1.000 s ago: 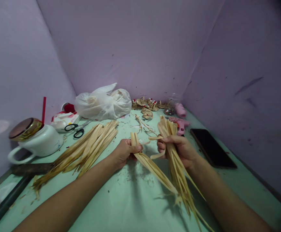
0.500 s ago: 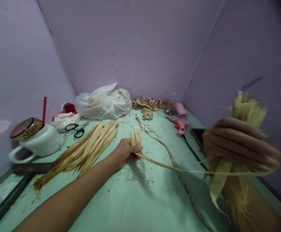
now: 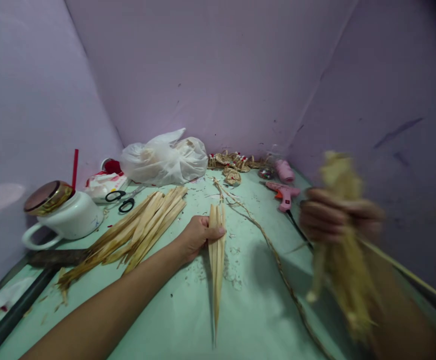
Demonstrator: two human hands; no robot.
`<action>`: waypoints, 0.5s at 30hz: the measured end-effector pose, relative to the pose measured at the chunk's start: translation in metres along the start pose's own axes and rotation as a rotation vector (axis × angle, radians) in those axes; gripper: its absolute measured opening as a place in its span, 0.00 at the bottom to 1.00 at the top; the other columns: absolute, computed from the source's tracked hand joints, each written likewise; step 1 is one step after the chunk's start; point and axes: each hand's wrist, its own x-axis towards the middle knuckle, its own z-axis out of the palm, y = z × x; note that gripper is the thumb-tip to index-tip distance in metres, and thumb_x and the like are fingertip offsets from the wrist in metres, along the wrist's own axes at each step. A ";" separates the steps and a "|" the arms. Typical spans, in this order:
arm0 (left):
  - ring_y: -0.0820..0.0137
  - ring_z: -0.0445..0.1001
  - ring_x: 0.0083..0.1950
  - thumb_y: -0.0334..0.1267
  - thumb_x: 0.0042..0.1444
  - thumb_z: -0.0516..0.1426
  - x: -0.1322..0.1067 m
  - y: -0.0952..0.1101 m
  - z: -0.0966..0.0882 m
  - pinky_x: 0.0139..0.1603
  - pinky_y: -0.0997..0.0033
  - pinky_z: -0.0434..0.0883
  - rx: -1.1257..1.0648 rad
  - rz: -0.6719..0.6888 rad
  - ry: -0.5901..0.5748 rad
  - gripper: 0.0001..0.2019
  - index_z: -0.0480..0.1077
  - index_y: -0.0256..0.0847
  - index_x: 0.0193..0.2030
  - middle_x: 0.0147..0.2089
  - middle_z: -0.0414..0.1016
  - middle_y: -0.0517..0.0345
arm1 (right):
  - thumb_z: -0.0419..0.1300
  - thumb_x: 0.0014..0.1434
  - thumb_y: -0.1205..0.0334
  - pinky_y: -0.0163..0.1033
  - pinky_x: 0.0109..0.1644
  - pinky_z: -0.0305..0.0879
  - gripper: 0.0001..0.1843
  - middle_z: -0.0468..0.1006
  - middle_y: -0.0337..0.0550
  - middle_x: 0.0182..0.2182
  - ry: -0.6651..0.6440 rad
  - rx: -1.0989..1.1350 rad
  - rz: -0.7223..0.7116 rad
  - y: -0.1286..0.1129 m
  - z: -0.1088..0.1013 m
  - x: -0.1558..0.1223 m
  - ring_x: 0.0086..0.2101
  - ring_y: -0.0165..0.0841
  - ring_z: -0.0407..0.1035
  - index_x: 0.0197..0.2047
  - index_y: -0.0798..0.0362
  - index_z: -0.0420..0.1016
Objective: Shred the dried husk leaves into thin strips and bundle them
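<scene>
My left hand (image 3: 199,236) rests on the green table (image 3: 188,320), closed round a small bunch of dry straw strips (image 3: 216,260) that lies pointing toward me. Raised over the table's right side, my right hand (image 3: 336,216) is blurred by motion and gripped round a larger bundle of straw strips (image 3: 347,280). A thin braided cord (image 3: 278,260) runs along the table between the two hands. A pile of loose straw strips (image 3: 135,232) lies to the left of my left hand.
At the left stand a white mug with a gold lid (image 3: 62,212), black scissors (image 3: 122,200) and a dark blade (image 3: 56,257). A plastic bag (image 3: 165,157), small woven pieces (image 3: 231,162) and a pink glue gun (image 3: 283,192) sit at the back. Purple walls enclose the table.
My right hand pulled away to the right and up with the big bundle, tearing a strip free. The small bunch in my left hand now lies straight toward me.
</scene>
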 end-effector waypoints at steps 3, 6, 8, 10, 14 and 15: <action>0.77 0.62 0.22 0.43 0.28 0.67 0.001 -0.004 0.000 0.24 0.75 0.58 0.066 0.039 -0.022 0.17 0.68 0.33 0.20 0.19 0.65 0.61 | 0.54 0.46 0.68 0.30 0.19 0.67 0.03 0.66 0.34 0.14 -0.294 0.130 0.182 0.030 0.018 0.005 0.16 0.25 0.62 0.23 0.53 0.65; 0.78 0.59 0.21 0.45 0.31 0.66 0.002 -0.009 0.001 0.22 0.76 0.54 0.152 0.075 -0.063 0.17 0.69 0.32 0.21 0.18 0.64 0.62 | 0.61 0.43 0.68 0.30 0.18 0.67 0.05 0.61 0.31 0.13 -0.361 0.173 0.254 0.065 0.035 0.014 0.14 0.22 0.57 0.23 0.56 0.66; 0.79 0.57 0.20 0.46 0.33 0.65 0.001 -0.011 0.002 0.22 0.76 0.52 0.209 0.103 -0.091 0.17 0.70 0.32 0.21 0.17 0.62 0.63 | 0.65 0.41 0.66 0.28 0.16 0.63 0.10 0.61 0.30 0.13 -0.345 0.116 0.160 0.079 0.042 0.015 0.15 0.22 0.56 0.28 0.56 0.69; 0.78 0.59 0.21 0.45 0.35 0.64 0.000 -0.011 0.005 0.22 0.76 0.54 0.244 0.142 -0.136 0.16 0.71 0.32 0.21 0.18 0.65 0.61 | 0.67 0.39 0.64 0.26 0.14 0.58 0.13 0.62 0.30 0.13 -0.332 0.026 0.073 0.084 0.046 0.013 0.15 0.22 0.56 0.30 0.57 0.69; 0.73 0.66 0.27 0.45 0.39 0.62 -0.003 -0.008 0.008 0.26 0.75 0.60 0.246 0.159 -0.224 0.15 0.74 0.32 0.25 0.25 0.72 0.55 | 0.67 0.37 0.62 0.26 0.12 0.53 0.14 0.63 0.31 0.12 -0.329 -0.071 0.008 0.082 0.048 0.009 0.14 0.22 0.56 0.25 0.57 0.67; 0.73 0.66 0.25 0.45 0.39 0.61 -0.003 -0.007 0.008 0.24 0.75 0.59 0.250 0.133 -0.208 0.15 0.74 0.32 0.27 0.25 0.73 0.54 | 0.66 0.37 0.62 0.26 0.12 0.52 0.13 0.63 0.31 0.12 -0.327 -0.061 0.011 0.082 0.048 0.010 0.14 0.22 0.56 0.25 0.57 0.67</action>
